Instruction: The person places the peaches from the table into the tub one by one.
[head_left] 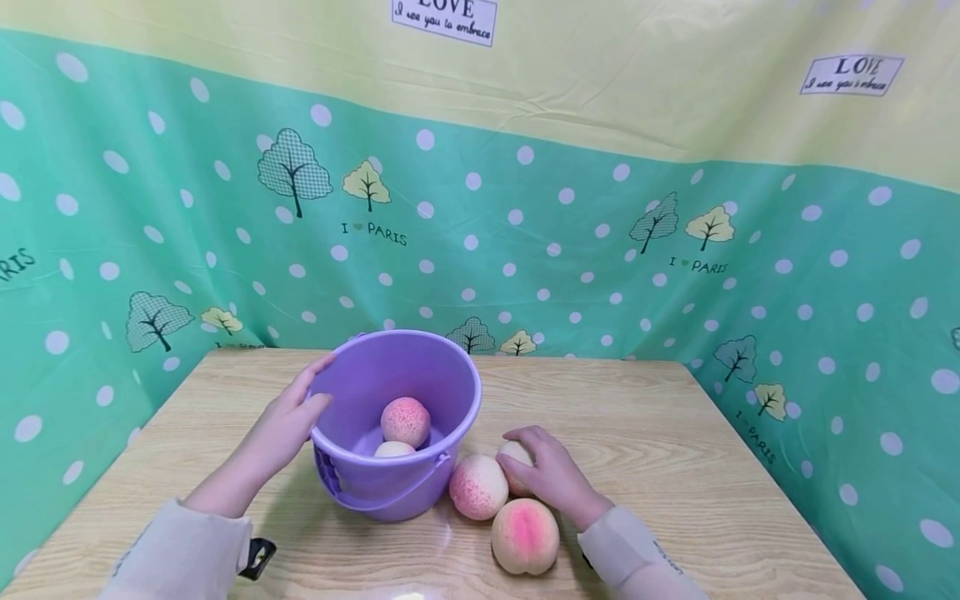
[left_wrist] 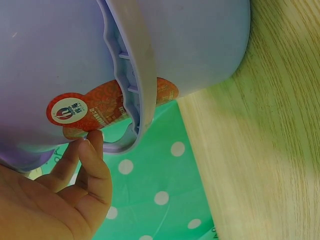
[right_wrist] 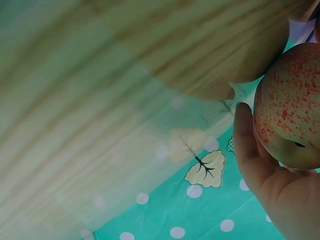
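Observation:
A purple bucket stands with its mouth tipped toward me. My left hand grips its left rim, thumb over the edge; the left wrist view shows these fingers against the outer wall near a red sticker. Inside the bucket lie a pink-speckled peach and a paler one, partly hidden by the near rim. Right of the bucket, my right hand holds a peach, its fingers curled over the top. Beside that hand sit a speckled peach and a peach with a pink stripe.
The bucket's handle hangs down along its near side. Under everything is a light wood-grain table. A green dotted curtain with printed trees surrounds the table at the back and both sides.

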